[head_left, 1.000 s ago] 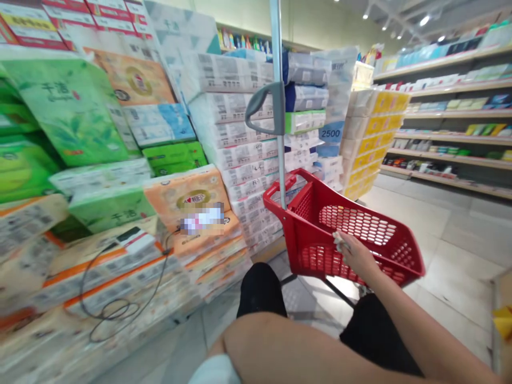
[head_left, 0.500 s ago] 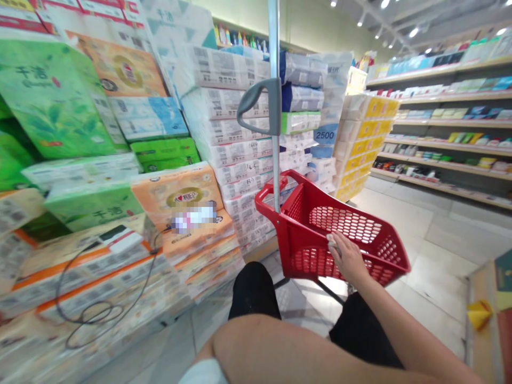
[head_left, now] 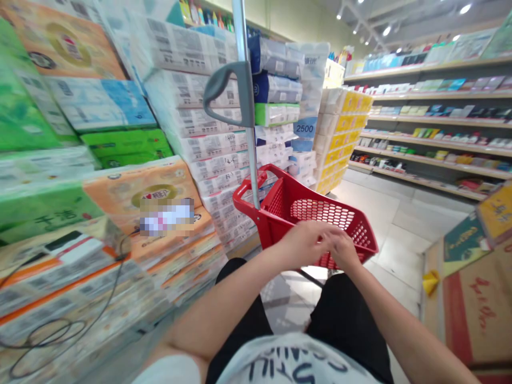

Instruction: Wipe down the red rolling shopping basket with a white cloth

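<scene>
Both of my hands meet in front of me, over the near side of the red shopping basket cart (head_left: 276, 229). My left hand (head_left: 308, 242) reaches in from the left, its fingers against those of my right hand (head_left: 343, 248). Both hands are curled together, and whatever may lie between the fingers is too small to make out. Behind them the basket's perforated wall shows, and its grey handle (head_left: 246, 96) on a metal pole stands upright to the left of my hands.
Stacked tissue packs (head_left: 208, 138) rise at the left, with a blurred-out device, a black cable (head_left: 108, 298) and a white box (head_left: 82, 250) on lower packs. Shelves (head_left: 432, 138) stand at the back right. Cardboard boxes (head_left: 480, 304) are at the right edge.
My left hand has come into view and joined my right hand over the basket. The view has turned right, so the cart and packs sit further left.
</scene>
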`<state>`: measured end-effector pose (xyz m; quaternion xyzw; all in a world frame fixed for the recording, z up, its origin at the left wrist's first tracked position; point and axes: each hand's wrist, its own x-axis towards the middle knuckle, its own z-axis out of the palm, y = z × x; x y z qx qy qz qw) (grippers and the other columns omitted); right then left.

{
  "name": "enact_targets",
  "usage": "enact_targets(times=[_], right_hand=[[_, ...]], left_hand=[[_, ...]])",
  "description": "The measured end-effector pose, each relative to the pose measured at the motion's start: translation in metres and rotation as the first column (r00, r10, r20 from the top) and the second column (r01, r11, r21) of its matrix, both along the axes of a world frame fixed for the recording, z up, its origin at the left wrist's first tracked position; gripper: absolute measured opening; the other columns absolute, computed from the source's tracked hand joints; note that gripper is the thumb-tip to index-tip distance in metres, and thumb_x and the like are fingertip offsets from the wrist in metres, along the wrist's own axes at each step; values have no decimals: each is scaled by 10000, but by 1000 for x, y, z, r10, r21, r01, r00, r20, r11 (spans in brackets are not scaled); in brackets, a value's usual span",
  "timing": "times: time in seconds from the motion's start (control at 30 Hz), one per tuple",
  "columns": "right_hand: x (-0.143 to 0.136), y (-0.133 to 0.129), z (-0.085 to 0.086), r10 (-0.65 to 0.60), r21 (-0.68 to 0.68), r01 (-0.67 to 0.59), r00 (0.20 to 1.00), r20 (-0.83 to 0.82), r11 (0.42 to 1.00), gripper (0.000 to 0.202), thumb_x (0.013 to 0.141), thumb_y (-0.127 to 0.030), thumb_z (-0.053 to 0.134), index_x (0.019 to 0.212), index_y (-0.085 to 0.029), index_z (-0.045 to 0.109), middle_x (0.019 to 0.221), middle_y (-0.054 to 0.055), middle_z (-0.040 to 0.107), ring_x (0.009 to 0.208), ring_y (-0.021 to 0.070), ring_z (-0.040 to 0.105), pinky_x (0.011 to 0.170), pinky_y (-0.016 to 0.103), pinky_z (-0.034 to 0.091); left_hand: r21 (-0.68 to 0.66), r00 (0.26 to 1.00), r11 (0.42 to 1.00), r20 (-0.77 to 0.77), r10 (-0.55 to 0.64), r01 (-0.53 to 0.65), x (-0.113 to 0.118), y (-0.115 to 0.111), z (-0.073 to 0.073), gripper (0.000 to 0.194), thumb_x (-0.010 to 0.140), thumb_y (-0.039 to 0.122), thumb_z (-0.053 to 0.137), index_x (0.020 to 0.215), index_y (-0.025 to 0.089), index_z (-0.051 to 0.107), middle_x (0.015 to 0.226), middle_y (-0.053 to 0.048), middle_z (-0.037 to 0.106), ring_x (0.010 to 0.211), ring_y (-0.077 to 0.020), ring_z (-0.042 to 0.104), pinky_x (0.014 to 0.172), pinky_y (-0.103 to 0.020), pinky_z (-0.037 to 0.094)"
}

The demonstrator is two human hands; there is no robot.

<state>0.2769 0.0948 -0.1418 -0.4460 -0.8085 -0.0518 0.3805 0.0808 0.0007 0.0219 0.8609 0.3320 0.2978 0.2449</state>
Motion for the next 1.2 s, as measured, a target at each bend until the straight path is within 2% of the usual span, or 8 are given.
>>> enact_targets(times=[0.03,0.1,0.2,0.3,0.5,0.63,0.8,1.2], right_hand=[[-5,-2,1,-35,9,35,999,-14,999,341,898,-187,428,1161,-216,642,1134,81,664,1070,242,581,938,426,461],[-22,-5,1,-67,32,68,996,-51,997,351,918,-184,414,1208,-197,610,1171,96,650,1100,230,562,964,407,434],[-41,-4,-1,-61,51,60,998,24,997,368,944,-211,410,1280,-204,558,1284,100,588,1169,231,525,983,396,404],[-29,0,-6,0,28,-3,997,79,1000,363,957,-201,383,1268,-225,567,1268,84,599,1151,219,540,957,375,418],[-6,0,-10,-63,96,66,997,-33,993,354,953,-190,361,1190,-195,624,1167,95,640,1124,239,548,957,425,441],[-26,-7,-24,76,179,-84,996,55,980,350,946,-167,373,1113,-229,674,1198,69,627,1181,238,515,1013,443,424],[-29,-10,-43,254,63,-280,929,268,958,329,950,-151,393,958,-224,713,1025,62,680,1039,213,559,914,375,485],[-52,-3,-52,359,48,-390,882,305,919,242,915,-116,480,953,-184,708,1039,88,669,1080,231,546,942,392,491]], left_hand=[[121,961,957,-58,272,-264,-6,20,-11,442,953,440,320,1199,211,607,1192,-79,646,1114,-222,555,977,-373,414],[311,791,807,-212,574,-502,-16,55,-39,382,959,377,354,1169,187,610,1162,-105,655,1071,-245,554,976,-430,377],[486,653,746,-388,651,-455,-24,82,-80,322,950,359,410,931,173,672,922,-95,699,953,-234,578,977,-454,326],[577,642,713,-381,666,-397,-29,88,-102,315,948,368,425,871,174,661,873,-85,681,929,-228,561,944,-428,320],[562,660,726,-376,650,-396,-31,94,-99,311,945,364,434,863,178,669,883,-85,684,935,-240,553,922,-431,300],[528,663,756,-410,626,-388,-32,98,-93,307,939,369,444,873,186,681,908,-84,698,955,-242,560,937,-430,282],[522,654,758,-422,628,-391,-35,99,-92,315,937,387,445,884,191,685,924,-78,704,958,-237,565,937,-419,284],[543,632,746,-433,642,-386,-34,93,-93,332,948,396,429,896,191,684,929,-63,702,958,-230,555,921,-419,289]])
